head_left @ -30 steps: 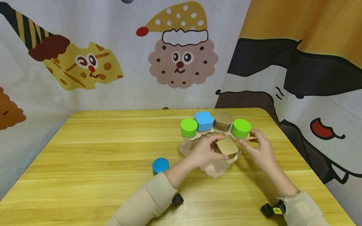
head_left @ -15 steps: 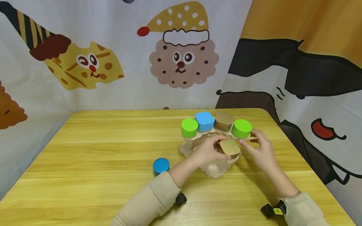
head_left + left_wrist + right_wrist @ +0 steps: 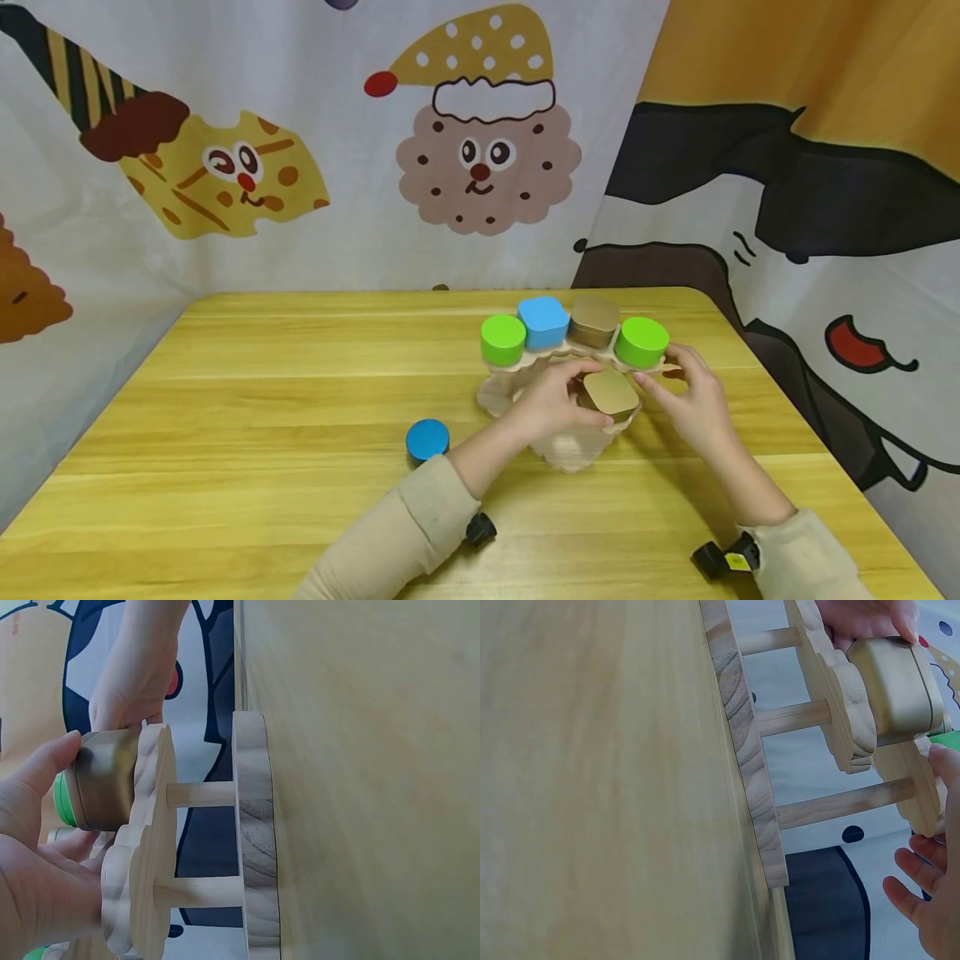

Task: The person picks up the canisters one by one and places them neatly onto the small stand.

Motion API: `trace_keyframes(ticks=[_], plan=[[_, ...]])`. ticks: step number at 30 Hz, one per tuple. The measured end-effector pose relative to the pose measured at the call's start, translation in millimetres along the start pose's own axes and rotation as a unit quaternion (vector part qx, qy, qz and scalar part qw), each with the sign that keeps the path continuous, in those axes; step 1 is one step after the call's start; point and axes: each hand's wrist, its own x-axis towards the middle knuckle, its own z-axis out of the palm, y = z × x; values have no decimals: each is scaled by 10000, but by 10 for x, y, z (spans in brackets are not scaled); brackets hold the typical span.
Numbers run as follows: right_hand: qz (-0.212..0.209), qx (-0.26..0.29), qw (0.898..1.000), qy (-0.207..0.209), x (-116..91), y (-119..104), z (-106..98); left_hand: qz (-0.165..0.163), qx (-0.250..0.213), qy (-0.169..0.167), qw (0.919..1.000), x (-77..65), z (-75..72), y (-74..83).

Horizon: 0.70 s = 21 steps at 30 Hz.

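A tiered wooden stand (image 3: 570, 450) with scalloped edges and round posts (image 3: 199, 892) stands on the table. My left hand (image 3: 543, 404) grips a gold, rounded-square tin (image 3: 611, 392) between thumb and fingers; the tin's base is right at the lower tier (image 3: 847, 712). My right hand (image 3: 697, 404) holds the right end of the upper tier (image 3: 911, 787), thumb on one side and fingers on the other. Along the upper tier sit a green round tin (image 3: 502, 340), a light blue tin (image 3: 543, 322), a brown tin (image 3: 594, 322) and another green tin (image 3: 642, 342).
A blue round tin (image 3: 427, 439) stands on the wooden table (image 3: 247, 467), close beside the left forearm. Behind the table hangs a curtain (image 3: 300, 67) with cartoon prints. Small black cameras (image 3: 712, 560) sit at both wrists.
My left hand has shifted slightly to the right with the gold tin over the lower tier, then stayed almost still. The right hand keeps its place at the upper tier.
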Motion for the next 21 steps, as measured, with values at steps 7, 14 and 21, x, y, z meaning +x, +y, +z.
trace_keyframes(ticks=[7, 14, 21], plan=[[-51, 60, 10000, 28, -7, -1, -5, 136, -115, 65, 9998, -16, -14, 7], [-3, 43, 10000, 28, 1, -2, 4, 237, -155, 242, 9993, -87, -74, 29], [36, 142, 9999, 56, 3, -21, -6, 736, -235, 338, 9964, -243, -140, 29]])
